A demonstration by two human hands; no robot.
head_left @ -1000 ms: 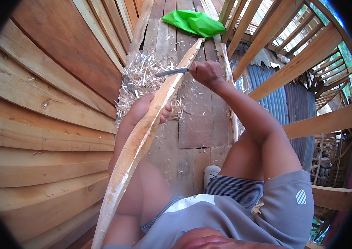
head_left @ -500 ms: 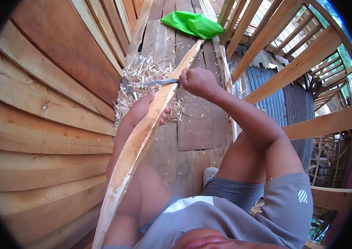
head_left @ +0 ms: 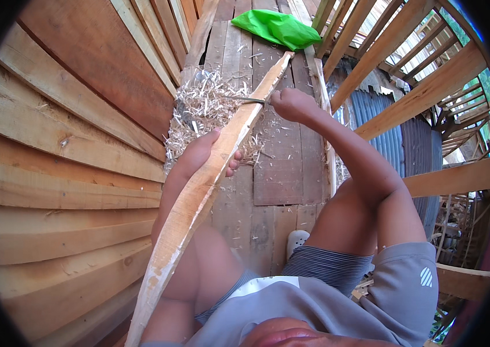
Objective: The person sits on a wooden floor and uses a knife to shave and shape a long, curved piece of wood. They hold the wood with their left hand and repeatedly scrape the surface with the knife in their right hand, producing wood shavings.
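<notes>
A long, pale carved piece of wood [head_left: 199,188] slants from my lap at the lower left to the floor ahead, its far tip near the green bag. My left hand [head_left: 200,151] is wrapped round it near the middle from the left, fingertips showing at its right edge. In my right hand [head_left: 294,106], closed in a fist right of the wood, is a knife. Its thin blade [head_left: 251,99] lies across the wood's upper face and points left. The fist hides the handle. Ragged white patches run along the wood's right edge.
Curled wood shavings [head_left: 204,107] are heaped on the plank floor [head_left: 282,182] by the board wall [head_left: 66,139] at left. A bright green bag [head_left: 277,29] lies beyond the tip. Wooden railing slats [head_left: 381,55] and corrugated metal sheets [head_left: 378,130] line the right side.
My right hand and the knife have moved a little farther along the wood, away from me, and the blade looks thinner now. My left hand keeps its hold. The whole view has shifted slightly.
</notes>
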